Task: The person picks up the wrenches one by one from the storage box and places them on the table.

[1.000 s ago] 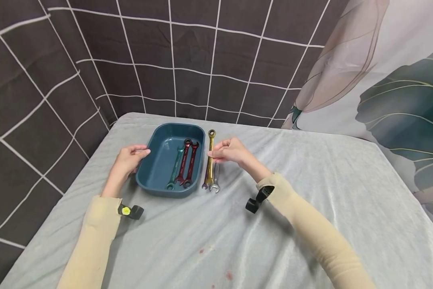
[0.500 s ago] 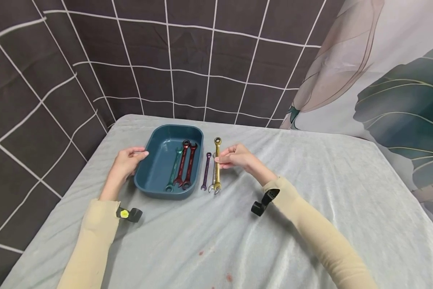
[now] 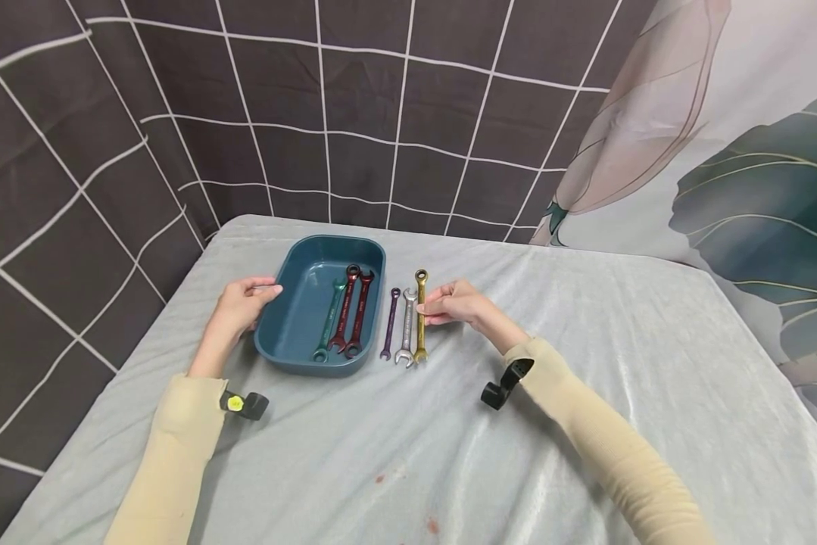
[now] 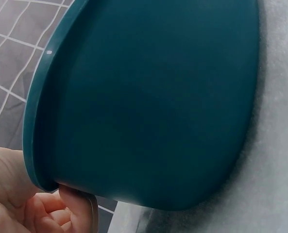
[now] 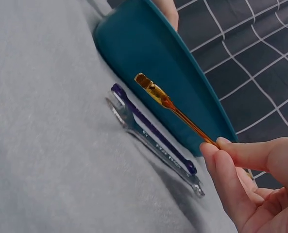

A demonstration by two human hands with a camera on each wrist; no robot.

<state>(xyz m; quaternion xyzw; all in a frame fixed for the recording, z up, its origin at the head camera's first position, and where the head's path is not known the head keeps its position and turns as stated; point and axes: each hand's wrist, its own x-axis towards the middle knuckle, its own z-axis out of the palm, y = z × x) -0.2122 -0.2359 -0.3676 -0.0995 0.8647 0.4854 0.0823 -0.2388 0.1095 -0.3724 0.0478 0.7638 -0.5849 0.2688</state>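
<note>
Rightward of the silver wrench (image 3: 406, 329) now, the gold wrench (image 3: 421, 322) has cleared its overlap with it and is held just above the table (image 3: 490, 484), toward the far edge. Your right hand's (image 3: 457, 303) grip pinches its shaft; your left hand (image 3: 241, 303) pinches the rim of the blue tray (image 3: 333, 369) near the far left corner. To set it down neatly, keep it parallel to the silver wrench, lower both ends together, then release.
</note>
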